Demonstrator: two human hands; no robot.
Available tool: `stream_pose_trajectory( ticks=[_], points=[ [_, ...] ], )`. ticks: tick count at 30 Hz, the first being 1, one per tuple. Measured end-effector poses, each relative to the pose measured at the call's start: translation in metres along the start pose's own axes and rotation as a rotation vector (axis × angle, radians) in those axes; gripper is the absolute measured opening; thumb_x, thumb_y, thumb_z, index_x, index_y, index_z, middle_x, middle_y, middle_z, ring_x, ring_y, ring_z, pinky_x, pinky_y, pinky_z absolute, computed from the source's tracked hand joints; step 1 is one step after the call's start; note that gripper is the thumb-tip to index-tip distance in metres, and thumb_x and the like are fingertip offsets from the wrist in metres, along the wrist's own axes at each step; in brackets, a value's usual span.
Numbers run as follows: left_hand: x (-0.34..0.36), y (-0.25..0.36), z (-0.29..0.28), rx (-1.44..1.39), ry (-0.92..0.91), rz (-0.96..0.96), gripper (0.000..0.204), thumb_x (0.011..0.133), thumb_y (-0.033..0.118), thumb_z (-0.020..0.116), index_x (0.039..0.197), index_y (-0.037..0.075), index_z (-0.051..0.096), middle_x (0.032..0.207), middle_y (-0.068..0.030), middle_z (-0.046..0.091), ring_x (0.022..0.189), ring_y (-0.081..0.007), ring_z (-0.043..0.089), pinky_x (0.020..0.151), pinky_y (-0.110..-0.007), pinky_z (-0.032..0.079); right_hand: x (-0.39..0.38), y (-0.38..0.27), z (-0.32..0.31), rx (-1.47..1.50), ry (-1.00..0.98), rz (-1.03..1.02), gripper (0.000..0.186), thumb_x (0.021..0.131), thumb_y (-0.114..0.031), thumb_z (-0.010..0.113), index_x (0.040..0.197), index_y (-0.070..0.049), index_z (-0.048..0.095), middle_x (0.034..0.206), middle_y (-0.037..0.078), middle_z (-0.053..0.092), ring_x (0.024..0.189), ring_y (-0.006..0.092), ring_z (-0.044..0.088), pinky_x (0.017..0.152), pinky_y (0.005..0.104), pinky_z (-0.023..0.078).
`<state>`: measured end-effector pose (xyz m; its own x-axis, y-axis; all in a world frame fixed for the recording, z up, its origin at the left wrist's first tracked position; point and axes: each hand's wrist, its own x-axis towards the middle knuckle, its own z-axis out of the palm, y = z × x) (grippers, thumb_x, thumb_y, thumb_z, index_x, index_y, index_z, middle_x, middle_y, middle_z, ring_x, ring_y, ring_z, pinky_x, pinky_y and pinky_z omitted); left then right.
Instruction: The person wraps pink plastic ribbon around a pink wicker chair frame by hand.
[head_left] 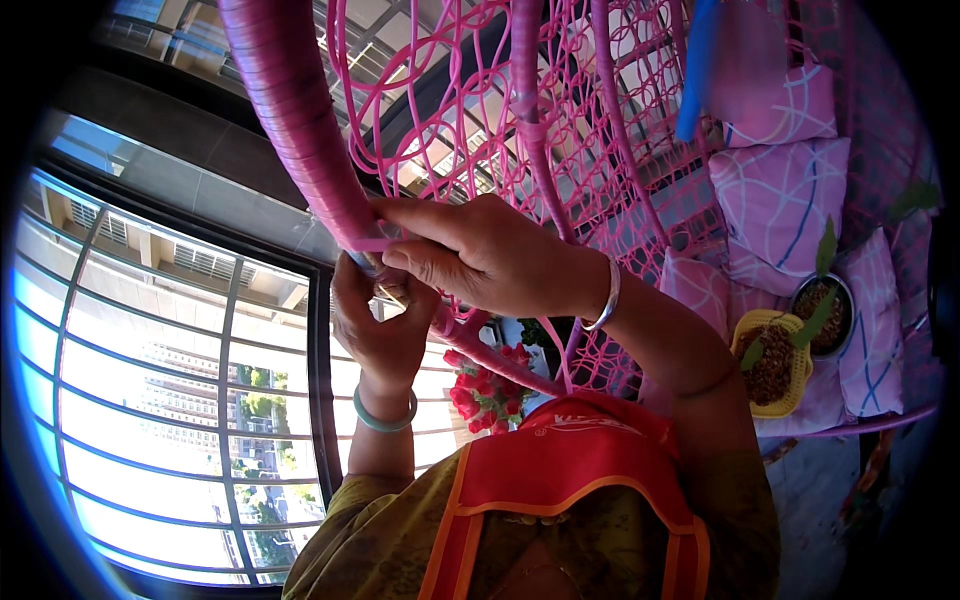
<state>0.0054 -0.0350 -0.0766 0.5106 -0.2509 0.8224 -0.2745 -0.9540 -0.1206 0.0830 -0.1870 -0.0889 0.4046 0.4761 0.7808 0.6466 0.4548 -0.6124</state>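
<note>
Your right hand [485,255] pinches the strip [372,244] against the pole [300,110], thumb and forefinger almost together; your left hand [378,325] curls round the pole just below. If that pinch slackens, the strip could slip, leaving the wrap loose or gapped.

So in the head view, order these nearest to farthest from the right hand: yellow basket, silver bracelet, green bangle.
1. Silver bracelet, just to the right.
2. Green bangle, lower left.
3. Yellow basket, far right.
</note>
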Motion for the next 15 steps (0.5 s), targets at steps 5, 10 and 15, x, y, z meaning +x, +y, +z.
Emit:
stream_pose_trajectory(
  ticks=[5,10,15],
  points=[
    [0.006,-0.006,-0.008,-0.104,-0.059,-0.062,0.055,0.069,0.012,0.074,0.114,-0.004,0.047,0.088,-0.0101,0.060,0.074,-0.0161,0.061,0.064,-0.026,0.049,0.000,0.005,0.002,-0.013,0.055,-0.085,0.038,0.090,-0.013,0.048,0.126,-0.004,0.041,0.080,0.011,0.064,0.056,0.0151,0.061,0.049,0.0270,0.045],
    [0.036,-0.014,-0.036,-0.603,-0.158,-0.085,0.046,0.089,0.034,0.051,0.112,-0.006,0.051,0.097,-0.0118,0.058,0.090,-0.0180,0.059,0.076,-0.028,0.047,0.000,0.005,0.006,0.079,0.067,-0.105,0.032,0.090,-0.016,0.048,0.120,-0.004,0.045,0.068,0.010,0.060,0.051,0.0159,0.059,0.046,0.0279,0.043],
    [0.073,-0.015,-0.050,-0.891,-0.460,-0.278,0.041,0.084,0.017,0.060,0.115,-0.006,0.048,0.100,-0.0118,0.058,0.096,-0.0172,0.057,0.083,-0.030,0.047,-0.002,-0.002,-0.001,0.018,0.035,-0.056,0.026,0.090,-0.017,0.048,0.114,-0.006,0.049,0.056,0.009,0.056,0.044,0.0177,0.055,0.042,0.0301,0.040]
  ],
)
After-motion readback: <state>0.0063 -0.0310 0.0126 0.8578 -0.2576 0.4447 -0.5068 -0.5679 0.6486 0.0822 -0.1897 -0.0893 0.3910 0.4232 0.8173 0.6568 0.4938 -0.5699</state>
